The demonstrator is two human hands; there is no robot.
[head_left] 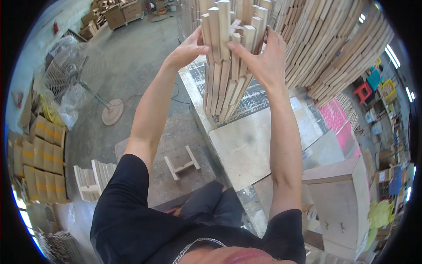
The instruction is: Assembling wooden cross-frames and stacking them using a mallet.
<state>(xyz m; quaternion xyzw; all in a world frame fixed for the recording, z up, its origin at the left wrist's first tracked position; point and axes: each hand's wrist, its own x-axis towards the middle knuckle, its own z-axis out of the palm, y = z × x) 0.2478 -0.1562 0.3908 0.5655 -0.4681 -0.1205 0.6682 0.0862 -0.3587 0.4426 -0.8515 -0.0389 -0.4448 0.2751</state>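
Note:
A tall stack of pale wooden slats point(224, 66) stands on the worktable point(239, 143), its pieces set upright in tiers with uneven top ends. My left hand point(189, 49) grips the upper tier from the left side, thumb at the front and fingers hidden behind the wood. On the right side, my right hand point(269, 61) clasps the same tier, its thumb pressed on the front slats and its fingers wrapped round the far edge. A small light piece of wood point(237, 27) lies among the slat tops.
More tall slat stacks point(314, 39) stand close on the right. A wooden box-like stand point(336, 198) is at the lower right. An H-shaped wooden frame point(182, 163) lies on the left, below the table. Farther left are a pedestal fan point(74, 72) and taped cardboard cartons point(44, 158).

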